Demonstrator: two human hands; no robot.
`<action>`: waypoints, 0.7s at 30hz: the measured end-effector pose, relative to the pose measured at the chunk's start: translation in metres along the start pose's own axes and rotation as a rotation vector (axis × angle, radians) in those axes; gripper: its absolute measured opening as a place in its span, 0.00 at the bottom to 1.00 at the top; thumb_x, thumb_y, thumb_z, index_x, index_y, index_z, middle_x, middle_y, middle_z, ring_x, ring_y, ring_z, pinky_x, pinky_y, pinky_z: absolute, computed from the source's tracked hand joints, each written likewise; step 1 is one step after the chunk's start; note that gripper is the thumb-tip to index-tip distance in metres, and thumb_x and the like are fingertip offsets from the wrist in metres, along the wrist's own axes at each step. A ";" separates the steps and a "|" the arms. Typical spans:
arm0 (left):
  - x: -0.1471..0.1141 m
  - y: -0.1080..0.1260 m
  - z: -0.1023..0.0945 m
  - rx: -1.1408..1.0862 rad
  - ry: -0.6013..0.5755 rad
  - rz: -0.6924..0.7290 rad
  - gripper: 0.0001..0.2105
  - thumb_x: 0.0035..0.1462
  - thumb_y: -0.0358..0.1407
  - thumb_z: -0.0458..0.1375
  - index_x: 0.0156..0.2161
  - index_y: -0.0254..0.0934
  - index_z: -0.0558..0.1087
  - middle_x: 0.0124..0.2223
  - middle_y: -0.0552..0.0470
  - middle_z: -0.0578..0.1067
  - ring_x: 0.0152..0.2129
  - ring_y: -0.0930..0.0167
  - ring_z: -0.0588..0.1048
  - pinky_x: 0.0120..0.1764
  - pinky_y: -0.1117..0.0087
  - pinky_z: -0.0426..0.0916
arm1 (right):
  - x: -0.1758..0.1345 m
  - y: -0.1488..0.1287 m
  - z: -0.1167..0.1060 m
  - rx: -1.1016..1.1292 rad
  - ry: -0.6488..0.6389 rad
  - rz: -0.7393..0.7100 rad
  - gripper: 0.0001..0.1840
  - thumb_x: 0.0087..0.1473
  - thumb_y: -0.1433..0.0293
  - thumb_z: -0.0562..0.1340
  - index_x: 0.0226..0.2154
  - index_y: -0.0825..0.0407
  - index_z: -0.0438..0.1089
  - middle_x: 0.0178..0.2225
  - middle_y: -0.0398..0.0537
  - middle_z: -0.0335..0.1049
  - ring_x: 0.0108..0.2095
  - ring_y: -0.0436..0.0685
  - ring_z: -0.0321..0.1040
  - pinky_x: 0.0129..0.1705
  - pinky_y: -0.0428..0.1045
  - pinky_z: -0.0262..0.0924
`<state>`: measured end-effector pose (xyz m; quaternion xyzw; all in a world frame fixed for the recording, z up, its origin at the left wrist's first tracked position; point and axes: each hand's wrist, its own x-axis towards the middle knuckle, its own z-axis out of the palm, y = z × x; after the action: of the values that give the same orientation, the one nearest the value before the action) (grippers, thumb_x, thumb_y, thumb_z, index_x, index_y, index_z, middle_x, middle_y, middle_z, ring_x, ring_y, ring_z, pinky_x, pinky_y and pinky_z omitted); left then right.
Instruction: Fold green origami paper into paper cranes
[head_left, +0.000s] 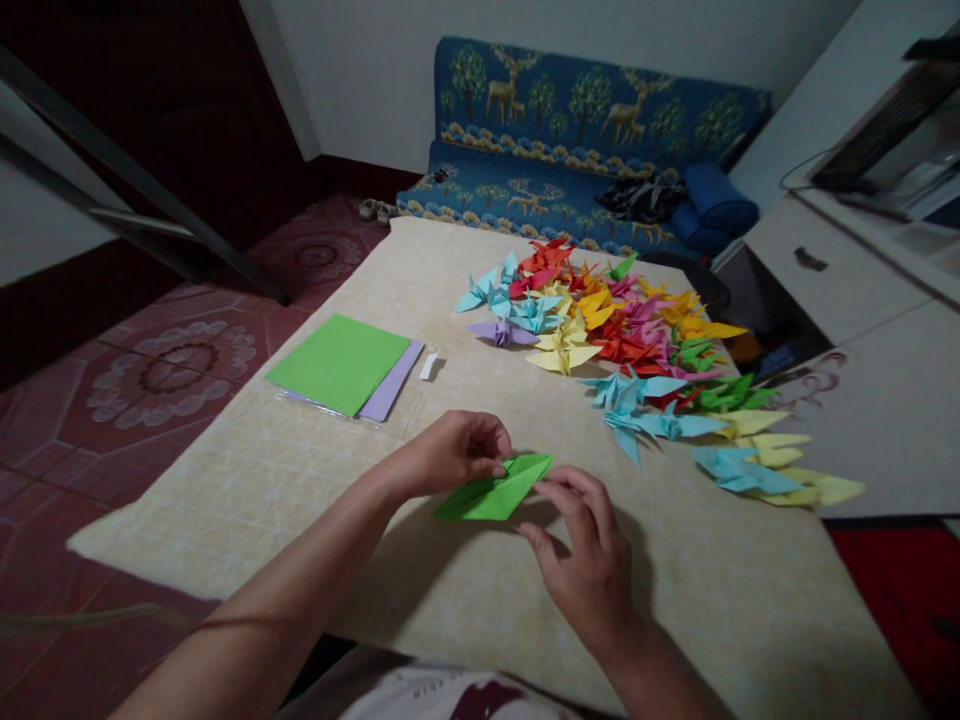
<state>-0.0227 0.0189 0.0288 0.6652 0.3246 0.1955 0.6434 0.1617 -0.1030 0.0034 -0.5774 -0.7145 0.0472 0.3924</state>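
A folded piece of green origami paper, pointed at its ends, is between my hands above the near middle of the table. My left hand pinches its upper edge between thumb and fingers. My right hand is beside its right end, thumb and fingers apart, with the index fingertip at or very near the paper's edge; I cannot tell whether it touches. Left of my hands lies a stack of square paper, a green sheet on top and a purple sheet sticking out below.
Many folded paper cranes in several colours cover the table's far right side. A small white slip lies by the paper stack. Beyond the cloth-covered table stands a blue patterned sofa; a white cabinet is at the right.
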 end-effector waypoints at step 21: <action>-0.069 -0.038 0.051 0.767 0.350 0.344 0.11 0.58 0.36 0.60 0.46 0.35 0.76 0.43 0.42 0.78 0.37 0.63 0.75 0.39 0.60 0.73 | -0.004 0.004 0.002 -0.051 -0.369 -0.165 0.09 0.60 0.73 0.60 0.39 0.47 0.74 0.38 0.48 0.71 0.39 0.55 0.64 0.42 0.50 0.60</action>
<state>-0.0439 -0.0669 -0.0026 0.8564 0.3624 0.2748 0.2443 0.1635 -0.1049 -0.0021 -0.5082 -0.8200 0.1018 0.2428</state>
